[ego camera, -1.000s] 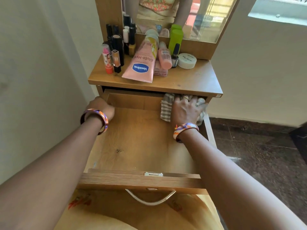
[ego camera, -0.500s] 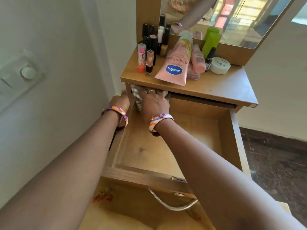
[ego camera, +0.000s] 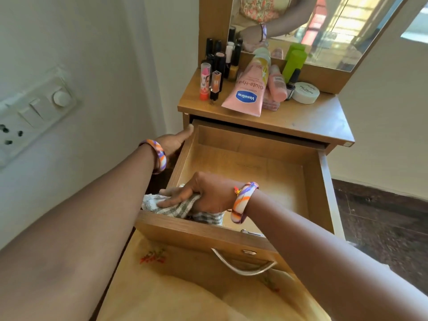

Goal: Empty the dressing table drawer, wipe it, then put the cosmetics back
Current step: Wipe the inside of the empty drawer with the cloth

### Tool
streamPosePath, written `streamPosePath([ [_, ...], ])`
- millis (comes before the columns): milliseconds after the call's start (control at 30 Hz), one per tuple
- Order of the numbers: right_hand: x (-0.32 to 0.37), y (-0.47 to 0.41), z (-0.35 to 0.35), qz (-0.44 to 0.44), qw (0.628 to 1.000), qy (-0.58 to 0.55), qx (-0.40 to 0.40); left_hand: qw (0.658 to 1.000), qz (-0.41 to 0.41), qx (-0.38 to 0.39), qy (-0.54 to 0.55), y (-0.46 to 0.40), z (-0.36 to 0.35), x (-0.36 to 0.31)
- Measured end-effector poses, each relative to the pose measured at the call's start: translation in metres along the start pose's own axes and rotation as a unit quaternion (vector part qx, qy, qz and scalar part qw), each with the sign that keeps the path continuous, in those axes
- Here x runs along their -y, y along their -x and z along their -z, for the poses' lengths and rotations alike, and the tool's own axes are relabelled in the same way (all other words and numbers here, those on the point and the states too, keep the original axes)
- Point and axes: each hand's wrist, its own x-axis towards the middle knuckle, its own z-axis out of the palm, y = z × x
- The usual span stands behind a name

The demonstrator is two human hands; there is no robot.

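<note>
Head view: the drawer (ego camera: 245,167) stands pulled out and bare inside. At its seven o'clock corner the right hand (ego camera: 206,195) bunches a striped cloth (ego camera: 176,208), fingers curled over it. The left hand (ego camera: 173,142) rests on the drawer's left wall at ten o'clock, thumb stretched along the rim, gripping nothing that I can see. The cosmetics (ego camera: 249,86) crowd the tabletop (ego camera: 317,119) at twelve. The cloth looks soft and light, so it should fold into corners; best held wadded in the palm.

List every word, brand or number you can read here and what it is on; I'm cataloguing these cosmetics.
"Vaseline": blue oval logo on the pink tube lying on the dressing table top.
"Gluta-Hya": along the same tube, above the logo.
White round jar: dark lid print, too blurred to read.
Pink bottle, lip balm: print too small.
</note>
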Motion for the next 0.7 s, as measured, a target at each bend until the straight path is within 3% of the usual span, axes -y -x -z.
streamPosePath([
  [167, -0.006, 0.016, 0.032, -0.038, 0.996, 0.007, 0.079, 0.991, -0.024, -0.103, -0.079, -0.004, -0.024, 0.002],
  [233, -0.019, 0.02, 0.044, -0.09, 0.995, 0.04, -0.028, 0.99, -0.041, -0.116, -0.07, -0.008, -0.028, 0.005],
  [300, -0.032, 0.016, 0.042, -0.159, 0.971, 0.054, -0.17, 0.988, -0.052, -0.132, -0.069, -0.008, -0.029, 0.009],
  [367, -0.039, 0.002, 0.027, -0.213, 0.95, 0.088, -0.209, 0.985, -0.06, -0.143, -0.072, -0.006, -0.03, 0.012],
  [567, -0.034, -0.027, -0.012, -0.171, 0.971, 0.163, -0.039, 0.974, -0.072, -0.182, -0.118, -0.008, -0.033, 0.013],
  [700, -0.031, -0.018, -0.013, -0.14, 0.972, 0.152, 0.112, 0.965, -0.074, -0.199, -0.152, -0.01, -0.035, 0.012],
])
